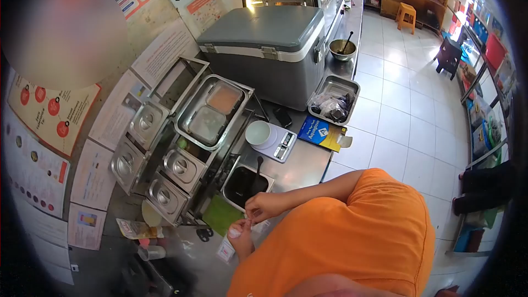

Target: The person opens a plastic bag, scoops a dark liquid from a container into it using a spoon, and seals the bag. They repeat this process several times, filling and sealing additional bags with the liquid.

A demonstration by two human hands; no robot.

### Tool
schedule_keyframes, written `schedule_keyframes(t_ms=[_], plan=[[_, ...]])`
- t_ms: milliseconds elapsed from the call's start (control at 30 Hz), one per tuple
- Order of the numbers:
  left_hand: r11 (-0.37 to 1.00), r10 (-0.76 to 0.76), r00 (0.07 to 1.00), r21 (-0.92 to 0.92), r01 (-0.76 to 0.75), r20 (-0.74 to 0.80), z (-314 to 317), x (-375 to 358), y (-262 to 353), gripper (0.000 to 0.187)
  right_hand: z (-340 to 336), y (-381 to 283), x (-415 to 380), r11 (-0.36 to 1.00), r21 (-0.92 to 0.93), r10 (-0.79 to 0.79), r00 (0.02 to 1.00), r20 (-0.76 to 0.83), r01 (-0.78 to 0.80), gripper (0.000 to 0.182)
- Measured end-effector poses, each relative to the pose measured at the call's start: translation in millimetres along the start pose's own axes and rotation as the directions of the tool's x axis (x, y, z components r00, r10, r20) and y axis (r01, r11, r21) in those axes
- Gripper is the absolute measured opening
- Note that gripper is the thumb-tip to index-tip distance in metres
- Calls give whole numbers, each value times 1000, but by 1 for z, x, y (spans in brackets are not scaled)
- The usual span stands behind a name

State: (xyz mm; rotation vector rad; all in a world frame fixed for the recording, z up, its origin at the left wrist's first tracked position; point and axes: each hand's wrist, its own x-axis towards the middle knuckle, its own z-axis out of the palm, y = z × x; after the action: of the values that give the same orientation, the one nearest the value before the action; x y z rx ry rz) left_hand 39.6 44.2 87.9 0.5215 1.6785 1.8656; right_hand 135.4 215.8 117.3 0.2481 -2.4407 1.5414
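Observation:
My right hand (263, 207) reaches over the counter, its fingers pinched together. Just below it, my left hand (242, 242) is closed round a small white bundle (235, 232), which looks like a knotted plastic bag. The fingertips of both hands meet at its top; what the right fingers pinch is too small to make out. Under the left hand lies a small white packet with red print (225, 250). Beyond the right hand stands a metal pan of dark sauce (235, 187) with a black-handled ladle (259, 168). A green sheet (223, 214) lies beside the pan.
A white kitchen scale (280, 147) carries a white bowl (258, 132). Behind it stand a grey cooler box (264, 49) and a metal tray with plastic bags (355, 89). Lidded steel pans (183, 166) fill the rack leftward. Black scissors (204, 235) lie near the left hand.

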Motion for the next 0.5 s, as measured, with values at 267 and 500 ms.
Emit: schedule_keyframes(t_ms=[267, 500], plan=[[991, 103, 989, -92, -94, 106, 1, 10, 3, 34, 15, -2, -2, 973, 214, 130, 971, -202, -86, 21], [995, 94, 992, 23, -96, 89, 2, 6, 10, 32, 20, 6, -1, 967, 239, 134, 969, -205, -83, 21]])
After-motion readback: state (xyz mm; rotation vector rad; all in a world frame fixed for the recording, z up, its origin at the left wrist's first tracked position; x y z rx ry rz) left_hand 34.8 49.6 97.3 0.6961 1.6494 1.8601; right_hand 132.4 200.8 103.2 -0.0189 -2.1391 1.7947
